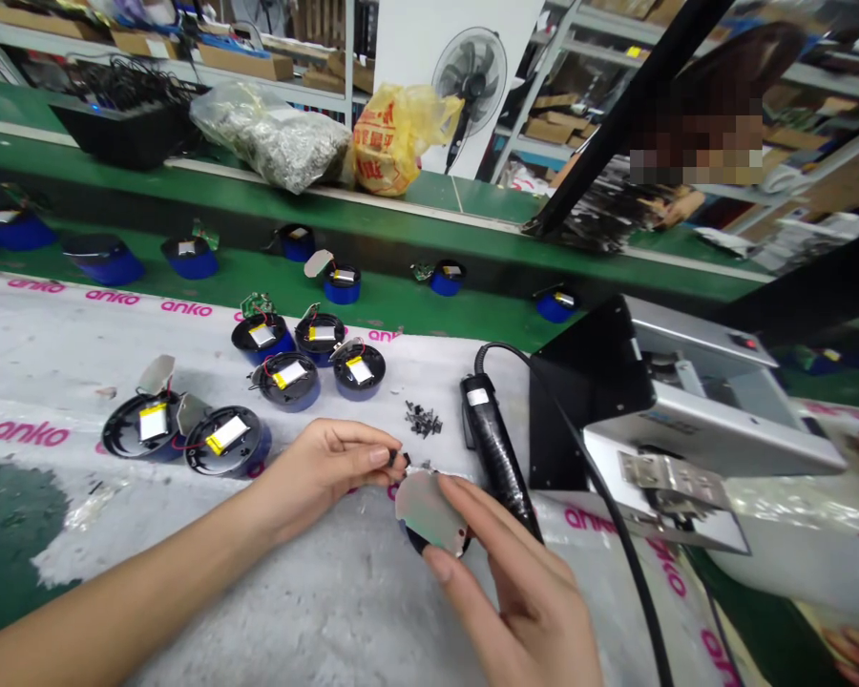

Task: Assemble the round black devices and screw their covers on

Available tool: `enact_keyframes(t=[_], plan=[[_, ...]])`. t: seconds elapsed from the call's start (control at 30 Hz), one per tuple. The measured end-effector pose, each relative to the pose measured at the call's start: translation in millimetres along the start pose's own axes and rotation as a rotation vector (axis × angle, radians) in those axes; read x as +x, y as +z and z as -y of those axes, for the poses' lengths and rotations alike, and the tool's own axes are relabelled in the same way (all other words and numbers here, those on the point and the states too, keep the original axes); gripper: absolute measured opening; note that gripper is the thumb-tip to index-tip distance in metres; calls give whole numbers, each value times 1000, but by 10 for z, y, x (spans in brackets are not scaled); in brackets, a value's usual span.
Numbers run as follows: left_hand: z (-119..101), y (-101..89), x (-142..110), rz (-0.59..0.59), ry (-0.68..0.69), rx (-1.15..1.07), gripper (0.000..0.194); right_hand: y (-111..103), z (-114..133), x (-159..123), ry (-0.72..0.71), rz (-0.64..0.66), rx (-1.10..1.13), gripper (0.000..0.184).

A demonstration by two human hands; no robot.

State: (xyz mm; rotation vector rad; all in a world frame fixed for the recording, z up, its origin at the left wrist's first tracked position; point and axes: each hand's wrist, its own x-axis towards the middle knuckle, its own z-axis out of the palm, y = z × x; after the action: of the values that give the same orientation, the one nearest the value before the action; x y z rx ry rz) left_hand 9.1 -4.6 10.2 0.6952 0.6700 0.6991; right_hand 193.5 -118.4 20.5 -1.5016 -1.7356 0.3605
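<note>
My left hand pinches a small black piece between thumb and fingertips. Thumb and fingers of my right hand grip a thin grey disc-shaped plate by its edge. Below that plate shows part of a dark round housing, mostly hidden by the plate and my fingers. The two hands are close together, the black piece just left of the plate. Beyond them lies a small heap of black pieces. Left of it stand several round blue-black housings, with silver-and-yellow batteries inside and plates or green boards on wires.
A black-wrapped handheld tool with a cable lies right of the heap. Beside it stands a grey-and-black machine. More housings sit on the green surface behind, below plastic bags. Another person's hands show at the right edge.
</note>
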Motion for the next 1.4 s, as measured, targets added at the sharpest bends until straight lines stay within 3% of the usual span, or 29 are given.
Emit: enact_keyframes(t=[0.2, 0.77, 0.9, 1.03, 1.13, 1.3, 1.4], plan=[[11, -8, -9, 21, -39, 1, 20, 31, 13, 72, -185, 2, -73, 39], [9, 3, -39, 41, 19, 70, 14, 16, 51, 66, -209, -21, -93, 37], [-93, 25, -79, 36, 54, 246, 5, -31, 52, 61, -215, 20, -140, 39], [-201, 88, -148, 39, 86, 483, 9, -130, 55, 122, -281, 103, -175, 39], [-205, 143, -165, 29, 68, 447, 8, -201, 49, 186, -288, 163, -158, 38], [-147, 239, -164, -50, 122, 352, 14, -224, 31, 238, -306, 154, -268, 44], [-134, 259, -211, 38, 147, 421, 26, -216, 41, 261, -269, 187, -284, 52]])
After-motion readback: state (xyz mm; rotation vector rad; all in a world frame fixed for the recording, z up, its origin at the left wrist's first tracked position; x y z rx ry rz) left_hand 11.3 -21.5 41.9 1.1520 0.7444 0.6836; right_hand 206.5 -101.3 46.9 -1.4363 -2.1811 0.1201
